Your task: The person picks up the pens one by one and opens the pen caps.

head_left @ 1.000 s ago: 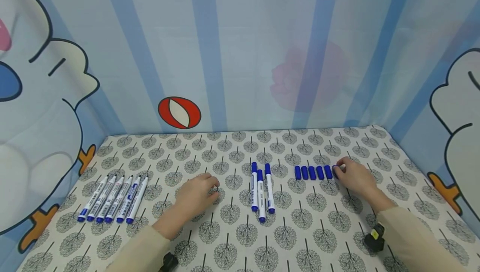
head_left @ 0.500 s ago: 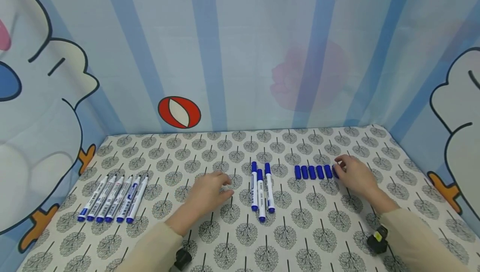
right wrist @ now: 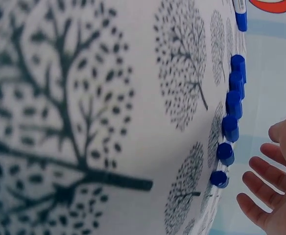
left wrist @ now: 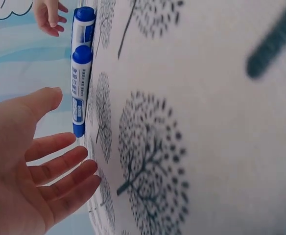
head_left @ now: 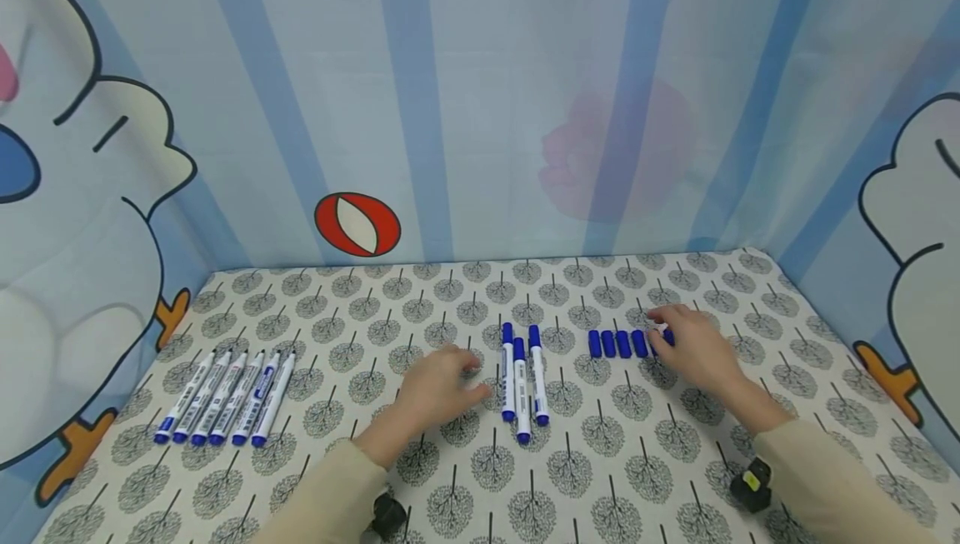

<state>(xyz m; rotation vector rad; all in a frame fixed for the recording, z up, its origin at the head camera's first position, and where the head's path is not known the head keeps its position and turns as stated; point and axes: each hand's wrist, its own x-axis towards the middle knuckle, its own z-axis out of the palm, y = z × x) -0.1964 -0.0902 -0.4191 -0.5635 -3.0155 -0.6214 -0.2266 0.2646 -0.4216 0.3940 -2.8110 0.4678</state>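
Observation:
Three white markers with blue caps (head_left: 522, 381) lie side by side in the middle of the tree-patterned cloth (head_left: 480, 461). My left hand (head_left: 467, 375) lies just left of them, fingers straight and holding nothing. The left wrist view shows the markers (left wrist: 79, 88) just beyond the open fingers (left wrist: 64, 169). A row of several loose blue caps (head_left: 617, 344) lies to the right. My right hand (head_left: 662, 329) hovers over the row's right end and hides the last caps. In the right wrist view the caps (right wrist: 231, 125) sit apart from my spread fingers (right wrist: 265, 183).
Several uncapped white markers (head_left: 225, 398) lie in a tidy row at the left of the cloth. Printed fabric walls (head_left: 480, 111) enclose the back and both sides. Small black wrist cameras (head_left: 752, 481) show near the front edge.
My left hand has slid right, closer to the three capped markers. My right hand has shifted left over the right end of the cap row.

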